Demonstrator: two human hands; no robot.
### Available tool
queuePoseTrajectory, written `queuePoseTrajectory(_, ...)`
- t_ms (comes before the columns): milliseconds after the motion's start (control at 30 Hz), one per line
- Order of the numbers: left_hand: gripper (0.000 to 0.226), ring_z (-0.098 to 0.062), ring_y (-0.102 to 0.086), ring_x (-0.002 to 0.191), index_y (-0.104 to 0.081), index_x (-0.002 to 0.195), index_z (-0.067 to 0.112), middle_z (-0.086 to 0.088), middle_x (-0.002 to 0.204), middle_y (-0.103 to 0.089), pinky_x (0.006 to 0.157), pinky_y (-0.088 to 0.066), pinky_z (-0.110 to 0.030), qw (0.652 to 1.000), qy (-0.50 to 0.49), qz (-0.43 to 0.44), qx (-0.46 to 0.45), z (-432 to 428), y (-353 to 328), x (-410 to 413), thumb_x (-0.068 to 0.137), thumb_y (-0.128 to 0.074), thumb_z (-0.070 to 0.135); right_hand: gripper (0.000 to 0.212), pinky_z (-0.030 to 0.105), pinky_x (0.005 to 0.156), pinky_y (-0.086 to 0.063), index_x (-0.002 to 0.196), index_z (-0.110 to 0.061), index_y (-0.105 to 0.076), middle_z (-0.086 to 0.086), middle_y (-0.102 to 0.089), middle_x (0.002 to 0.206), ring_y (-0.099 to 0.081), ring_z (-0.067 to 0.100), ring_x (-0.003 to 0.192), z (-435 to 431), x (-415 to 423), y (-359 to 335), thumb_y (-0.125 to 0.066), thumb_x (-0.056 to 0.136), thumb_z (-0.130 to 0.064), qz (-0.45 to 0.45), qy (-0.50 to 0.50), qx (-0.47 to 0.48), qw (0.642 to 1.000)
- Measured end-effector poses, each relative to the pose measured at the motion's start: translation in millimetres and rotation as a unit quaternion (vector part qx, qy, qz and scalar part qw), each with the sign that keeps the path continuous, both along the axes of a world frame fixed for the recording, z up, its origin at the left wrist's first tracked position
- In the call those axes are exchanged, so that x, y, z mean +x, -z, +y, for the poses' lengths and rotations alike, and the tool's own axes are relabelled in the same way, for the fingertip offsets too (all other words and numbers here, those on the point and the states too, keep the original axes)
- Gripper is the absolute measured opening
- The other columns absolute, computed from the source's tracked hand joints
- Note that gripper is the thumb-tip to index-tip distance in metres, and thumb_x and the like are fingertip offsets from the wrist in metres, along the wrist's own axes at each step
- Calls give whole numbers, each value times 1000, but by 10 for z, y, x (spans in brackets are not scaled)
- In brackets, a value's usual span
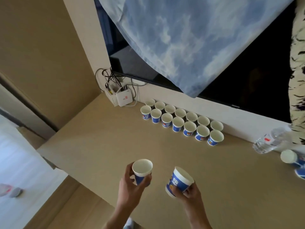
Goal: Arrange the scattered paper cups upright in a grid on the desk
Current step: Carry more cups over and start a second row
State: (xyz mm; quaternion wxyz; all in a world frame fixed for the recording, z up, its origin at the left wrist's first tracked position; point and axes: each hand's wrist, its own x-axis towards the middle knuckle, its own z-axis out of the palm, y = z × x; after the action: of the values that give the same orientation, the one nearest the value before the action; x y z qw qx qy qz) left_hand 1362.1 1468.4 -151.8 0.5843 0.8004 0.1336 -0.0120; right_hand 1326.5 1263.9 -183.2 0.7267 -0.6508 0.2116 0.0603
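Head view: the widest thing before me is a blue, cloud-printed cloth (189,38) at 12 o'clock. It drapes over part of a dark screen (247,83) that runs out toward 2 o'clock. Below them the tan desk (102,146) fills the middle.

On it, toward 1 o'clock from my hands, fourteen paper cups (178,123) stand upright in two rows of seven. They are close beside one another, and the back row is near the wall.

At 3 o'clock a clear water bottle (270,142) lies on its side. Just below it, at the picture's edge, are a few loose cups (289,157), one of them tipped over. At 11 o'clock a white box (124,98) with cables sits in the desk's corner.

Near 6 o'clock my left hand (132,184) curls round the lower wall of an upright cup (142,167), mouth up, above the desk. My right hand (189,193) grips a tilted cup (179,180), its mouth leaning toward 2 o'clock. The two held cups are apart.
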Motion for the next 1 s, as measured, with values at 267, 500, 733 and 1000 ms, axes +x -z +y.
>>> queuePoseTrajectory(267, 58, 2, -61, 99, -57, 114, 38, 29, 102, -65, 79, -54, -35, 999, 43, 4, 5, 352, 279, 989, 62, -81, 46, 77, 16, 73, -54, 117, -16, -64, 1, -76, 104, -73, 13, 95, 313, 339, 66, -85, 47, -41, 15, 104, -44, 993)
queuePoseTrajectory(500, 60, 1, -62, 99, -56, 120, 34, 17, 106, -68, 77, -55, -29, 999, 51, 13, 3, 682, 665, 1869, 71, -88, 22, 69, 22, 78, -55, 118, -18, -64, 1, -75, 108, -71, 18, 102, 789, 790, 235, -86, 54, -29, 49, 134, -57, 988)
queuePoseTrajectory(733, 65, -11, -62, 100, -57, 124, 28, 8, 115, -66, 80, -56, -35, 997, 74, -9, 23, 722, 1090, 2638, 67, -89, 23, 74, 31, 88, -54, 121, -17, -63, 1, -74, 112, -70, 19, 107, 1109, 1025, 379, -86, 53, -36, 76, 156, -45, 984)
queuePoseTrajectory(1000, 68, -20, -61, 104, -53, 125, 25, 9, 116, -64, 82, -55, -49, 991, 116, -26, 54, 581, 1455, 3256, 64, -83, 35, 59, 22, 80, -57, 116, -15, -63, 3, -75, 106, -72, 19, 100, 1098, 1079, 483, -82, 60, -15, 85, 170, -66, 980)
